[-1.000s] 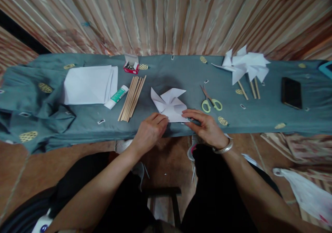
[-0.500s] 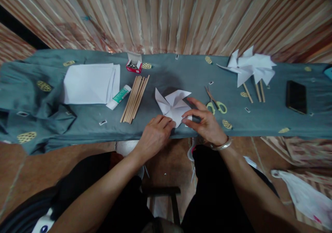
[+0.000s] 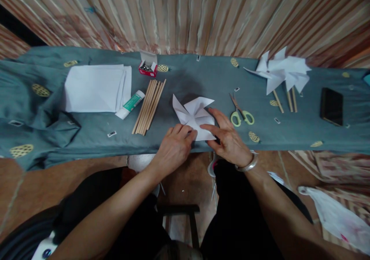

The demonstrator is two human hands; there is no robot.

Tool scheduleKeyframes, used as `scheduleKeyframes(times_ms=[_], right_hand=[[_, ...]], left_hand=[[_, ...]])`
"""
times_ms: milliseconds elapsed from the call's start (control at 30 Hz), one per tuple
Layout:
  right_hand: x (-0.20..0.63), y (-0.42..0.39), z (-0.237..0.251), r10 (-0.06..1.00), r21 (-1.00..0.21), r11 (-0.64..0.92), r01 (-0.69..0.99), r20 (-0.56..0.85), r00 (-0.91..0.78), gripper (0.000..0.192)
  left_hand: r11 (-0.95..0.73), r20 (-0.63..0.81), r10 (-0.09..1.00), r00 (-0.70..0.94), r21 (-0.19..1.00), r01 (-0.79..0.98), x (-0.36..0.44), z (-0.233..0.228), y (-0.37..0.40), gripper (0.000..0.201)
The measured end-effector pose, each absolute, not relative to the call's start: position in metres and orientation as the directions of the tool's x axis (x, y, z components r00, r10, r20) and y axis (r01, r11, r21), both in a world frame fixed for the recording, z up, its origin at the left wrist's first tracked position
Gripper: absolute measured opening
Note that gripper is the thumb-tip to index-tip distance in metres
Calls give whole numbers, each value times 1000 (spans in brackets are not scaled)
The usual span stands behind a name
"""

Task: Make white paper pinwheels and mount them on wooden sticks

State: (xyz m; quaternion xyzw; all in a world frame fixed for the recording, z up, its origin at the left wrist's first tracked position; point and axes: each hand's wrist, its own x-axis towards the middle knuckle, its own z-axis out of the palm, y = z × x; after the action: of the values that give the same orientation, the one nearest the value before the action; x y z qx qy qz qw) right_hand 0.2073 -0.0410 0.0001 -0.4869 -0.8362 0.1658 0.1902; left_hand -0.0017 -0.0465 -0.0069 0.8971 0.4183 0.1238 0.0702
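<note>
- The left hand [image 3: 173,148] rests at the near edge of the desk [image 3: 202,78], its fingers bent and their tips pressing on the lower left corner of the folded paper pinwheel [image 3: 193,115].
- The right hand [image 3: 228,138] lies flat beside it, fingers spread and pointing left across the pinwheel's lower right part; a silver bangle [image 3: 247,164] sits at the wrist. Neither hand is closed around anything; both press the paper down onto the cloth.
- The pinwheel lies near the middle of the desk, close to the front edge, with two pointed flaps standing up at its far side.
- Just left of it is a bundle of wooden sticks [image 3: 148,106] laid side by side, then a glue stick [image 3: 130,104] with a green label whose writing is too small to read.
- Farther left is a stack of white paper sheets [image 3: 95,88]; behind the sticks stands a small red box [image 3: 148,68], lid open, with metal pins inside.
- Right of the hands lie scissors [image 3: 241,113] with yellow-green handles.
- Near the far right are finished white pinwheels [image 3: 281,73] on sticks, and a black phone [image 3: 331,106] lying flat.
- The desk is covered by a grey-blue cloth with yellow oval motifs; no lettering on it can be read.
</note>
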Motion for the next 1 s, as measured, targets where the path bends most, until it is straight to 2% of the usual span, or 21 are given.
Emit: scheduleKeyframes(times_ms=[267,1000], right_hand=[[208,-43,3,864,-405,499,766,165,-475,30],[227,-62,7,870,-431,492,756,216,-443,17]], left_hand=[[-629,129,777,617,210,748,3,-2,-44,28],[-642,158,767,622,210,738,1,-5,-43,33]])
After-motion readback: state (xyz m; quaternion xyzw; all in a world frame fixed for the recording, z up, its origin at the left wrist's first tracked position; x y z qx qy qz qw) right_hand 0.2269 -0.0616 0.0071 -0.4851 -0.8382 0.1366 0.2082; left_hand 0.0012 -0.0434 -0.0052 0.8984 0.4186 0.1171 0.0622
